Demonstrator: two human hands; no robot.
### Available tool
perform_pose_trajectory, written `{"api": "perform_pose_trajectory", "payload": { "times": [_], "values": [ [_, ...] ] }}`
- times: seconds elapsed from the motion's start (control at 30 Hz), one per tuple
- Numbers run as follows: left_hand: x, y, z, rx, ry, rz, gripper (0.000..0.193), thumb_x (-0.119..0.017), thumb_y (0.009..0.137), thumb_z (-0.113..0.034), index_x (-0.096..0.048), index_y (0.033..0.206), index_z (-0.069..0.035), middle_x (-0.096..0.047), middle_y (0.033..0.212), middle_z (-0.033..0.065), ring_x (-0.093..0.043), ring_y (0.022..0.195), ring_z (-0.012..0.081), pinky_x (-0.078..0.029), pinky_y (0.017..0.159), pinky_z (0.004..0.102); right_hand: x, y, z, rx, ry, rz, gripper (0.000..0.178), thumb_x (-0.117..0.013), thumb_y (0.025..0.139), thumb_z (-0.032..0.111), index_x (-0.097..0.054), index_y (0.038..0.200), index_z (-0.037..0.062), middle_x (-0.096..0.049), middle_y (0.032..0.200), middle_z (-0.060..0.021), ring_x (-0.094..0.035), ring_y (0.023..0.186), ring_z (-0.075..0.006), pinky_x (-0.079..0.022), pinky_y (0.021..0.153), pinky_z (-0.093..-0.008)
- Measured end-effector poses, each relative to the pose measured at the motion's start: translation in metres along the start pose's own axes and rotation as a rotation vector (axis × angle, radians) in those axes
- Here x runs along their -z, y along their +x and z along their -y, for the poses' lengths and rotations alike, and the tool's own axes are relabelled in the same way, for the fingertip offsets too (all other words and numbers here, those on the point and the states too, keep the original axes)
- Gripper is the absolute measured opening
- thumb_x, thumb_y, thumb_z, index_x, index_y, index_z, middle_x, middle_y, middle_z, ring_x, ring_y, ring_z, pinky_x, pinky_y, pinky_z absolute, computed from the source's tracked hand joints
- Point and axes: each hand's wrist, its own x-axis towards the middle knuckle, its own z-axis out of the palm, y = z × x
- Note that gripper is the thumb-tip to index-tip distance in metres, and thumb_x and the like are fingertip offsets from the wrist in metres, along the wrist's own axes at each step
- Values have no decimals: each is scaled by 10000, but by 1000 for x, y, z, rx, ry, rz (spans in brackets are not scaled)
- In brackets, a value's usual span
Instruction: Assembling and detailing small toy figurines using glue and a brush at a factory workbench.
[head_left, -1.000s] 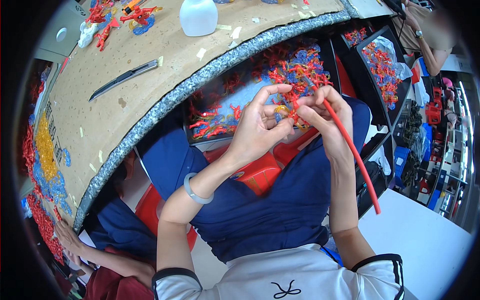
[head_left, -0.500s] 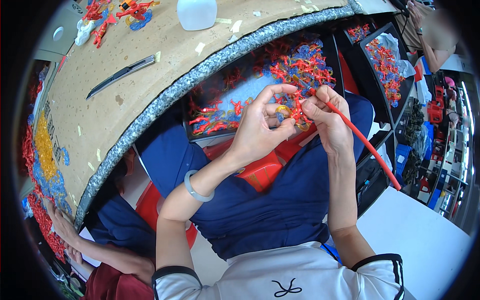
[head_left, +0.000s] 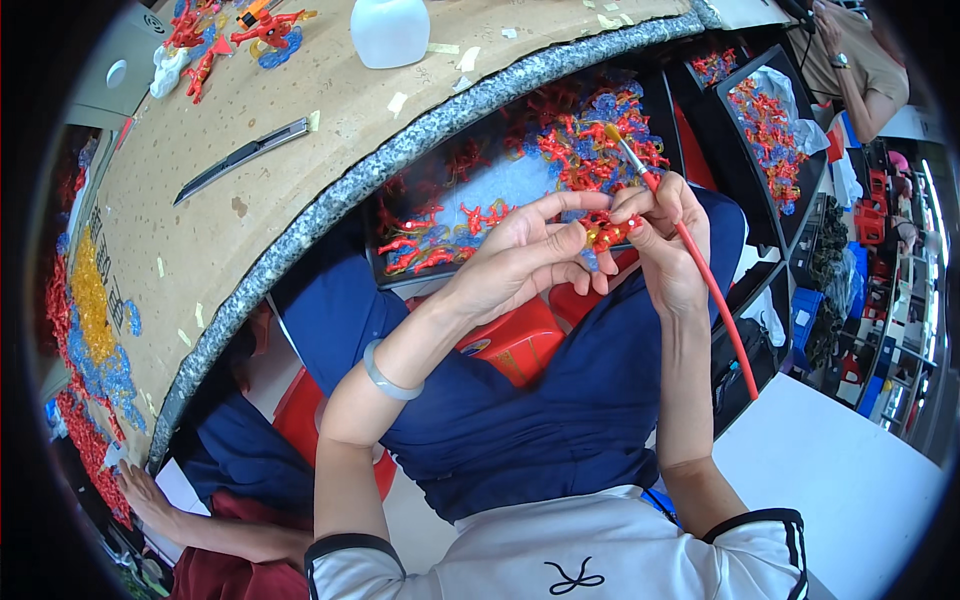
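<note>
A small red toy figure (head_left: 607, 233) with yellow and translucent blue parts is held between my two hands, over the near edge of a dark tray. My left hand (head_left: 530, 250) is closed on it from the left, thumb and fingertips gripping its side. My right hand (head_left: 668, 245) pinches its other side while also holding a paintbrush (head_left: 712, 285) with a long red handle. The brush's yellowish tip points up and away over the tray, and its handle slants down past my wrist. Fingers cover part of the figure.
The tray (head_left: 430, 272) holds many red, blue and yellow figures. Another dark bin (head_left: 765, 140) of figures stands to the right. On the stone-edged table lie a utility knife (head_left: 242, 160) and a white bottle (head_left: 390, 35). A co-worker's hand (head_left: 145, 492) is at piled parts far left.
Both hands have turned the figure, which now sits slightly lower and lies more sideways. The brush has swung more upright, bringing its tip into view. The co-worker's hand at left moved lower.
</note>
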Motion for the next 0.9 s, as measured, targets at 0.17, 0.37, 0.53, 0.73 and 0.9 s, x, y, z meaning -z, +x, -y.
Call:
{"api": "perform_pose_trajectory", "payload": {
  "times": [0.17,0.37,0.53,0.73,0.9],
  "values": [
    [5,2,2,-71,142,-35,554,-601,923,-248,-370,1355,7,-638,924,145,-660,850,212,-514,686,247,-9,-2,9,-19,-203,-80,335,-652,807,-88,-370,804,94,-672,961,-227,-660,825,-175,-531,757,-268],
    [2,2,4,-110,114,-51,574,-645,893,-152,-362,1351,47,-667,937,160,-662,784,164,-530,695,247,-22,-8,11,97,-386,-170,291,-613,841,-80,-372,793,76,-667,946,-253,-661,866,-185,-528,757,-254],
    [-11,-1,6,-134,182,-53,654,-695,852,-183,-356,1362,45,-654,959,144,-663,873,216,-513,719,251,-14,-7,10,114,-327,-237,285,-616,851,-57,-369,798,76,-668,966,-241,-656,907,-189,-522,766,-257],
    [-3,1,8,-222,168,-126,622,-698,850,-155,-367,1343,30,-655,981,128,-659,870,177,-515,735,239,-29,-15,11,180,-352,-122,292,-627,855,-40,-360,821,74,-631,1077,-271,-634,983,-200,-541,687,-257],
    [-10,1,12,-283,300,-145,564,-695,849,-109,-391,1308,14,-642,979,91,-639,893,122,-512,750,212,-29,-16,5,236,-405,-134,298,-625,855,-40,-345,822,57,-597,1123,-302,-641,919,-180,-540,633,-232]
  ]
}}
